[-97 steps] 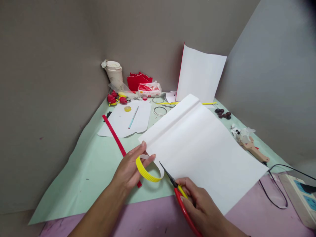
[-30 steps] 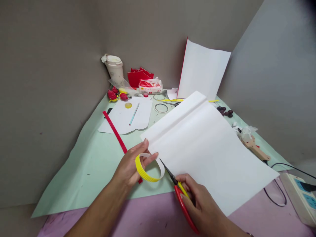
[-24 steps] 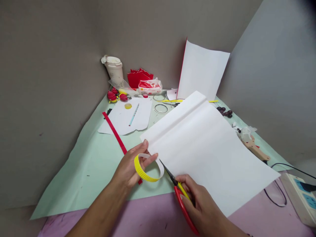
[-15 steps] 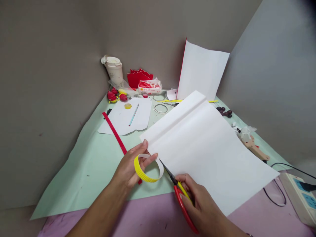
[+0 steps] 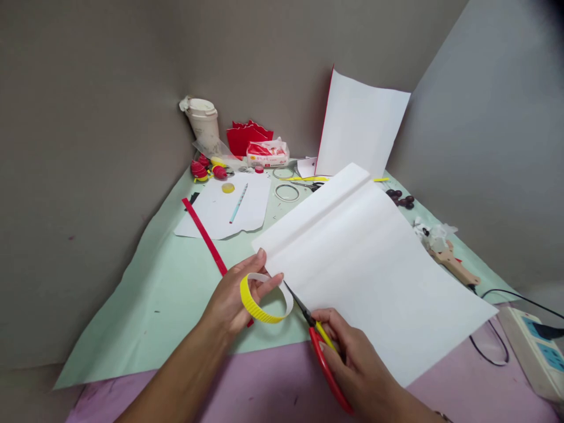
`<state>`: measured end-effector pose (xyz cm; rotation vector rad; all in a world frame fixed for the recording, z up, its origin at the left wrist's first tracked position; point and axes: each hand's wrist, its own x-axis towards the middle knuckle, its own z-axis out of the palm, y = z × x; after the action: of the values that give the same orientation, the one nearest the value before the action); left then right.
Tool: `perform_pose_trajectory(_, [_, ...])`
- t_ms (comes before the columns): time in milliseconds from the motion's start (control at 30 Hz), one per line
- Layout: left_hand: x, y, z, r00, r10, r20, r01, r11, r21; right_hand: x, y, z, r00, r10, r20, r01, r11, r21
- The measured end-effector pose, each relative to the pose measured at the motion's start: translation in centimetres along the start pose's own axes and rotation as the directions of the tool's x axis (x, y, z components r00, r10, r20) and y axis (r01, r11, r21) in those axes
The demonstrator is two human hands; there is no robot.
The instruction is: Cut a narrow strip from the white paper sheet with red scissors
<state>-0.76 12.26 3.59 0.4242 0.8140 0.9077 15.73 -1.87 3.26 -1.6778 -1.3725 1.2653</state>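
Note:
My left hand [image 5: 235, 294] pinches the near left edge of a large white sheet [image 5: 352, 258] between thumb and fingers. A narrow curled strip [image 5: 259, 313], ribbed yellow on one side and white on the other, loops around my left fingertips. My right hand [image 5: 352, 352] grips scissors [image 5: 324, 358] with red and yellow handles. Their dark blades point up and left, with the tips at the sheet's edge beside the curl; I cannot tell how far apart the blades are. Partly under my left hand lies a red strip [image 5: 205, 235].
Behind the sheet are a pen [image 5: 238, 203] on white paper [image 5: 211, 220], a tape roll [image 5: 228, 188], metal rings [image 5: 286, 192] and a tissue pack [image 5: 268, 154]. A white-backed sheet [image 5: 361, 123] leans at the wall. To the right lie a glue gun [image 5: 458, 270] and a power strip [image 5: 535, 352].
Almost nothing differs. The sheet, the curled strip and both hands have shifted very slightly, and the grips are the same.

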Motion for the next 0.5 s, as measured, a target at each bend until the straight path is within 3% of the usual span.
perform_pose_trajectory(500, [-0.08, 0.16, 0.49, 0.998, -0.012, -0.065, 0.013, 1.000, 0.014, 0.15, 0.23, -0.12, 1.000, -0.027, 0.010, 0.028, 1.000, -0.004])
